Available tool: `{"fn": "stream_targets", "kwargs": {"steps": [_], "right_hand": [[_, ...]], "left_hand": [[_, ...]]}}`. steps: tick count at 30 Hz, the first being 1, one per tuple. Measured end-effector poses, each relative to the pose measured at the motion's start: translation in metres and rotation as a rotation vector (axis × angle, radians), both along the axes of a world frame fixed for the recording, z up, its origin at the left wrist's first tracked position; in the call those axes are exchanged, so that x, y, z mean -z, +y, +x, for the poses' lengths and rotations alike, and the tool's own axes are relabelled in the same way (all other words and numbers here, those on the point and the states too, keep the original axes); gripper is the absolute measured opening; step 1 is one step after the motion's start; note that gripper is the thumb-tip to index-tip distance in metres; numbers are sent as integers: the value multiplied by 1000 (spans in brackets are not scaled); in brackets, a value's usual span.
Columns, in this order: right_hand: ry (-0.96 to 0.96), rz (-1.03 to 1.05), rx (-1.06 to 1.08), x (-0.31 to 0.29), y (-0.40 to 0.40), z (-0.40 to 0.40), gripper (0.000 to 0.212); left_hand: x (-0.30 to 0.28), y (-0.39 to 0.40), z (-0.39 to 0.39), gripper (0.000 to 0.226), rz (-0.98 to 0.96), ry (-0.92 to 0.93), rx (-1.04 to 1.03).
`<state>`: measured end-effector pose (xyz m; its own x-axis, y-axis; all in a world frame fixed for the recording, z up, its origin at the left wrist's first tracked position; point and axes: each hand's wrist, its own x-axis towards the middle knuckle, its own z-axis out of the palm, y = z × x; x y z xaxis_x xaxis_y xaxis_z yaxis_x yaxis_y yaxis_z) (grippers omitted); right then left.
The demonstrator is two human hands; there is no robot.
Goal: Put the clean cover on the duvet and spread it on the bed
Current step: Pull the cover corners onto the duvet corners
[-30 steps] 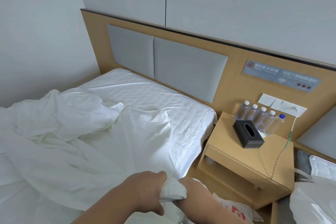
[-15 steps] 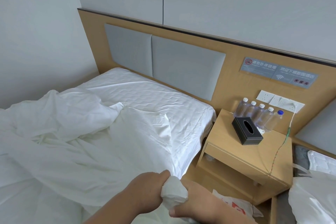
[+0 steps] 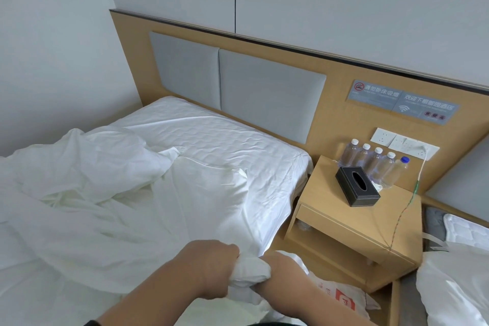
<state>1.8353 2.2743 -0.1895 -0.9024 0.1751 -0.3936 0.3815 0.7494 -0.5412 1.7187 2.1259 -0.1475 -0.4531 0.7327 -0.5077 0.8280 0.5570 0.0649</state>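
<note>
A crumpled white duvet cover lies in folds across the bed, over its white sheet. At the bed's near right edge, a corner of the white fabric is bunched into a wad. My left hand grips this wad from the left, fingers curled over it. My right hand holds the same wad from the right, with its fingers mostly hidden behind the cloth. I cannot tell the duvet apart from the cover in the folds.
A wooden nightstand stands just right of the bed, carrying a black tissue box, several water bottles and a hanging cable. A white and red bag lies on the floor. A second bed is at the far right.
Both hands keep hold of the bunched corner. They have shifted slightly around it, and the right hand has turned a little against the wad.
</note>
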Motion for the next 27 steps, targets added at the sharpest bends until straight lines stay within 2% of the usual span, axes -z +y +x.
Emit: {"fn": "stream_targets", "kwargs": {"steps": [4,6,7,9,10,12,13,14,15,16,17,18,19,21,23,24,25,27], "right_hand": [[76,-575,197,-16,3,12,9],[110,-714,200,-22,1,15,11],[135,-761,210,-23,0,16,19],[193,-879,314,-21,1,15,42],[225,-943,394,-20,2,14,46],[280,-1041,550,-23,2,11,43],[302,-1033,600,-27,2,8,39],[315,-966,618,-32,2,5,36],[318,-834,591,-35,1,2,33],[305,-671,521,-40,-2,-1,31],[288,-536,424,-45,-8,-3,29],[283,-458,321,-50,-15,-4,30],[286,-434,236,-54,-23,-5,33],[285,-448,95,-58,-37,-2,56],[216,-459,-45,-59,-39,5,81],[182,-463,-114,-58,-36,8,81],[160,-504,-168,-57,-31,8,73],[152,-721,-108,-48,-19,6,47]], "left_hand": [[8,0,5,18,276,175,-56],[8,-1,6,12,386,186,-109],[8,-3,6,16,432,175,-151],[6,-9,6,36,504,215,-226],[6,-14,7,43,611,271,-253],[8,-27,14,40,921,321,-333],[7,-32,17,42,981,219,-419],[4,-33,21,56,960,24,-546],[0,-33,27,71,871,-253,-650],[-4,-29,34,76,810,-537,-722],[-5,-23,41,73,837,-825,-777],[-4,-16,46,74,932,-1025,-826],[-2,-9,51,78,1028,-1127,-934],[2,4,58,66,1176,-1220,-1219],[4,6,61,54,1224,-1251,-1406],[3,5,59,51,1250,-1256,-1474],[2,0,58,48,1272,-1230,-1521],[-4,-10,54,41,1303,-1117,-1561]]}}
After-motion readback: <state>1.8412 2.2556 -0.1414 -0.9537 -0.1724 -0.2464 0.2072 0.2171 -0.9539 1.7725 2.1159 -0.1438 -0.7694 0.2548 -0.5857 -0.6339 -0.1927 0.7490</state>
